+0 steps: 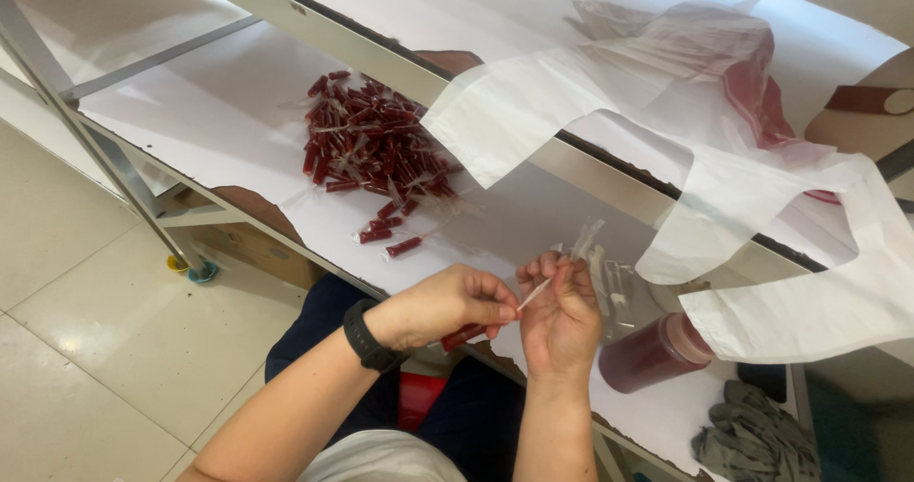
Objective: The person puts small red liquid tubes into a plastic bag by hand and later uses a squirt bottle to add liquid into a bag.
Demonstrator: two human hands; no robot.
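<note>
Head view: the left hand [447, 303] was pinched shut on a small red tube [463, 336], and the right hand [560, 313] was closed on the thin clear strip [535, 294] that ran from it, just above the lap at the shelf [238, 120] edge. A good pile [373, 149] of filled red tubes already lay on the shelf, with a few strays [390, 236] nearer the hands, so plenty looked done. A bottle [655, 353] of red liquid lay on its side by the right hand and empty sleeves [614, 287] waited beside it, so more seemed left. Hard to read: the tube's end was buried in the fingers, the white bag [762, 216] draped over the upper table [609, 173] hid its reddish contents, and the grey cloth [757, 439] was cut off.
</note>
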